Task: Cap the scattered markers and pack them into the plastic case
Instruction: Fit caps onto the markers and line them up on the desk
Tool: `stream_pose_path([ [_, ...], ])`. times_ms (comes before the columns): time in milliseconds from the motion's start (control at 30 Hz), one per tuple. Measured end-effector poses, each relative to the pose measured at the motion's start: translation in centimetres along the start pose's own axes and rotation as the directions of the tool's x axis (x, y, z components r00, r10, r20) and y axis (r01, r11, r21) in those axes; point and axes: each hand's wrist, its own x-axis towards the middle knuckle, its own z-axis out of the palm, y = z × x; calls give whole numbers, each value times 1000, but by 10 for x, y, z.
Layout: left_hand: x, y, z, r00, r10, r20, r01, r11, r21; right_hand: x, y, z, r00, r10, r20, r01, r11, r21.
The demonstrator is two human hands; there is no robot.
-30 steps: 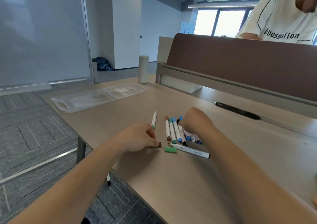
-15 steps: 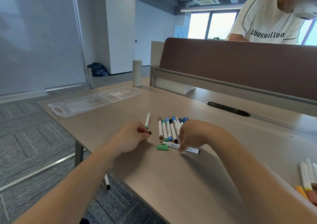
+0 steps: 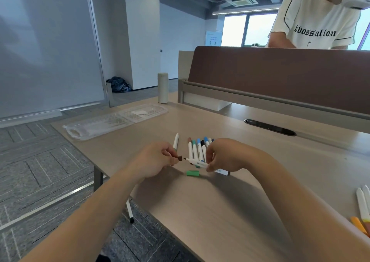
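Note:
My left hand point(image 3: 155, 161) pinches a small brown cap point(image 3: 178, 158) just above the desk. My right hand point(image 3: 224, 155) grips a white uncapped marker point(image 3: 198, 163), its dark tip pointing left at the cap and nearly touching it. Behind the hands several white markers point(image 3: 197, 150) with coloured caps lie side by side. A single marker point(image 3: 175, 144) lies apart to their left. A loose green cap point(image 3: 192, 173) rests on the desk below the held marker. The clear plastic case point(image 3: 112, 120) lies open at the desk's far left.
A white cylindrical bottle point(image 3: 162, 88) stands behind the case. More markers point(image 3: 363, 207) lie at the right edge of the wooden desk point(image 3: 230, 201). A brown partition point(image 3: 280, 71) runs along the back, with a person in a white shirt point(image 3: 316, 17) behind it.
My right hand picked the white uncapped marker up off the desk. My left hand lifted the brown cap, and marker tip and cap came together.

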Motion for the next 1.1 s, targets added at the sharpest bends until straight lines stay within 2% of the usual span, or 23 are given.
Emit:
stream_pose_path([
  [367,-2,3,5,998,62,27,-60,996,-62,0,-10,-2,997,-72,-14,72,997,39],
  [533,-4,9,4,997,74,-25,-78,953,-292,-8,-13,-10,986,-157,-52,164,969,183],
  [700,0,14,-1,993,93,-67,-110,937,-331,-5,-18,-13,978,-173,-113,198,940,276],
  [833,6,9,-7,993,62,-96,-92,930,-356,8,-23,-7,983,-140,-115,170,935,312],
  [933,14,5,-12,982,27,-189,-99,919,-382,26,-30,-4,989,-78,-128,114,946,304],
  [1033,19,0,-15,958,6,-286,-65,979,-196,51,-36,0,992,53,-111,-26,972,233],
  [1100,20,-2,-15,961,7,-277,-56,984,-170,64,-43,2,982,147,-115,-126,977,172],
])
